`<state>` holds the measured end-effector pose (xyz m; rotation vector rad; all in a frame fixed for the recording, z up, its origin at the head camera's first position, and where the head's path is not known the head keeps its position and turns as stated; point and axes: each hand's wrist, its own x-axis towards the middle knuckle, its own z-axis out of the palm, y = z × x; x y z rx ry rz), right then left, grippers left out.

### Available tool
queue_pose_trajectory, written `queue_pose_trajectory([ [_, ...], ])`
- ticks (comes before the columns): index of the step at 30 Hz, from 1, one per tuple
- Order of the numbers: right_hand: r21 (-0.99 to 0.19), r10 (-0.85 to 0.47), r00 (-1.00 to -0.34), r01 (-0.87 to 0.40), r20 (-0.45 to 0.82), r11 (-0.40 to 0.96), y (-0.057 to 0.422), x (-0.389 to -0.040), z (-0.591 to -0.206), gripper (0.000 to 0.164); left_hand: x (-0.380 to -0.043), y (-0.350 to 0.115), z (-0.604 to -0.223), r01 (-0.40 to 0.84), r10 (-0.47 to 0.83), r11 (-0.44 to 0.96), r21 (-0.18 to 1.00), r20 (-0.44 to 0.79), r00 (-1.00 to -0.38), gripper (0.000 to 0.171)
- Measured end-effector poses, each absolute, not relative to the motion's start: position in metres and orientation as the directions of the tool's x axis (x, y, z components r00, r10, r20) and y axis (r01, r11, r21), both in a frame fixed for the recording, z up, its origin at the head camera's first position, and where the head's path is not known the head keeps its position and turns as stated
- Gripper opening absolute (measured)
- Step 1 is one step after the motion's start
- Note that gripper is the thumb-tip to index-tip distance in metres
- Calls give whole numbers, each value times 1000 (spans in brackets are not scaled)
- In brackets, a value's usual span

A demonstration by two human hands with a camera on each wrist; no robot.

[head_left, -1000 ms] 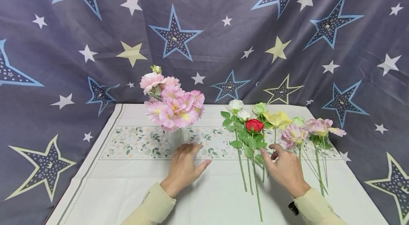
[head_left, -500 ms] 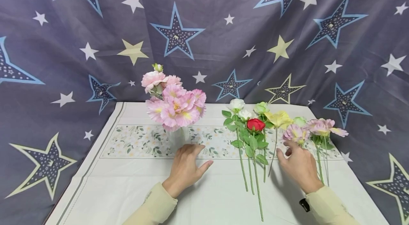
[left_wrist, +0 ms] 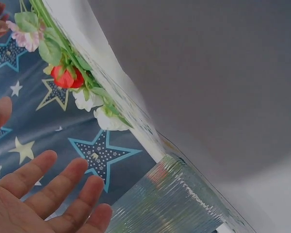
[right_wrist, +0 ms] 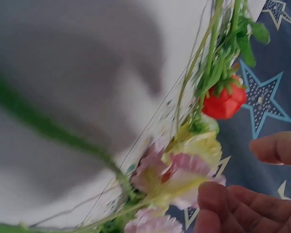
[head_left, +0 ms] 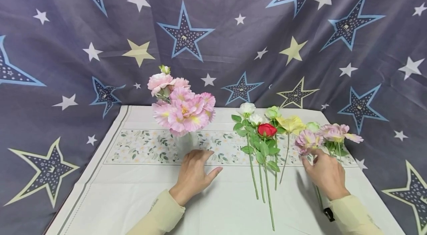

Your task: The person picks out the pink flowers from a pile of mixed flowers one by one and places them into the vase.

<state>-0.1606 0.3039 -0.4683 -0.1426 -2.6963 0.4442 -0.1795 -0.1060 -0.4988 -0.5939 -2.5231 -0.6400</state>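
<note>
R hand (head_left: 326,174) is nearer, thumb & fingers apart, mauve-pink flower (head_left: 308,139) just fwd & L of it on the surface (head_left: 233,207), green stem (head_left: 318,195) pointing back twd the person, L hand (head_left: 194,174) spread by the vase (head_left: 185,143).

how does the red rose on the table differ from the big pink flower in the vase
The red rose lies on the cloth; the big pink flower stands in the clear vase. The rose's bloom is small and compact, the pink flower's wide and ruffled. Both have layered petals.
</note>
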Motion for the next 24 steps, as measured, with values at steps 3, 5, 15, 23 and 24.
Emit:
queue_pose_trajectory([
  [3, -318, 179, -928, 71, 327, 945, 313, -160, -468, 38, -179, -107, -499, 506, 289, 799, 326, 529, -798, 57],
  [5, -308, 187, -936, 91, 298, 947, 320, -159, -469, 40, -179, -108, -498, 506, 290, 799, 323, 531, -796, 57],
  [15, -246, 210, -969, 174, 132, 954, 348, -161, -473, 24, -178, -112, -500, 509, 296, 800, 317, 530, -795, 55],
  [23, -237, 209, -978, 198, 22, 951, 357, -162, -476, 18, -178, -113, -501, 514, 296, 798, 315, 537, -790, 51],
  [24, -237, 207, -978, 198, 16, 951, 358, -162, -477, 18, -178, -113, -501, 515, 296, 797, 317, 537, -790, 51],
])
